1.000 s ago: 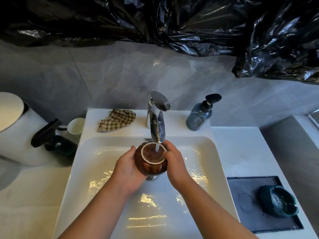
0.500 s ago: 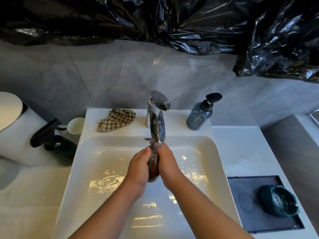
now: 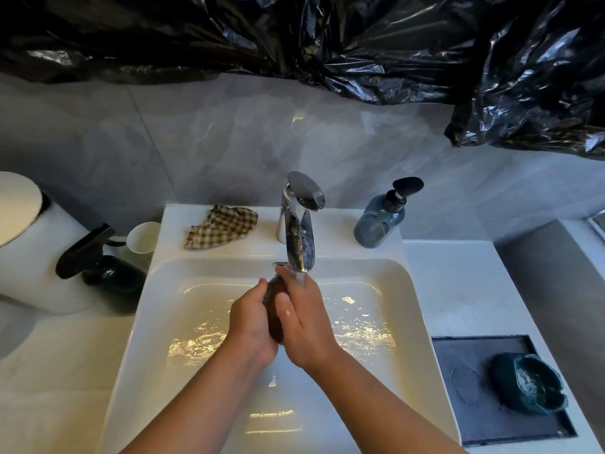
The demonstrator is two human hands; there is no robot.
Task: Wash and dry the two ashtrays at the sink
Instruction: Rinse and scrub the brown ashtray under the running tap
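A brown ashtray is tipped on edge between my two hands, over the white sink. Only a narrow brown strip of it shows. My left hand cups it from the left and my right hand covers it from the right. Water runs from the chrome tap onto my right hand. A teal ashtray sits on a dark grey mat on the counter at the right.
A checked cloth lies on the sink's back ledge left of the tap. A blue soap dispenser stands right of the tap. A dark spray bottle, a white mug and a white bin stand at the left.
The brown ashtray faced up under the running water with its opening showing. It has been turned on edge and my two hands have closed in around it.
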